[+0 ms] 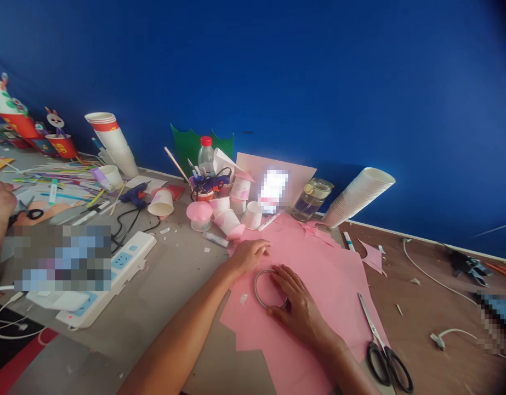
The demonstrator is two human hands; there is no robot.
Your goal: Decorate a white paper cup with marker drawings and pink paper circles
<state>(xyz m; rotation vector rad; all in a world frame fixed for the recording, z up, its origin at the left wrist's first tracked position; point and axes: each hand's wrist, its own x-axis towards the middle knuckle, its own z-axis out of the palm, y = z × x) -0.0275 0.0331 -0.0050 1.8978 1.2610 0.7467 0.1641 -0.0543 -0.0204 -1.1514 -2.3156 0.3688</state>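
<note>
Well to the left of our left grip [250, 255], we have a white power strip [134, 253] on the worktop [176, 302]. Just beyond that grip, pink-trimmed paper cups [228, 222] crowd together. The left grip's fingers curl loosely; we cannot tell whether they enclose anything. Nearer us and slightly right of it, the silvery ring [256, 284] lies on our pink sheet [339, 280]. Our right grip [294, 292] clasps the ring's right side between fingers and thumb. Beyond and right of it leans a cup stack [359, 198]; closer, rightward, lie black-handled scissors [375, 332].
</note>
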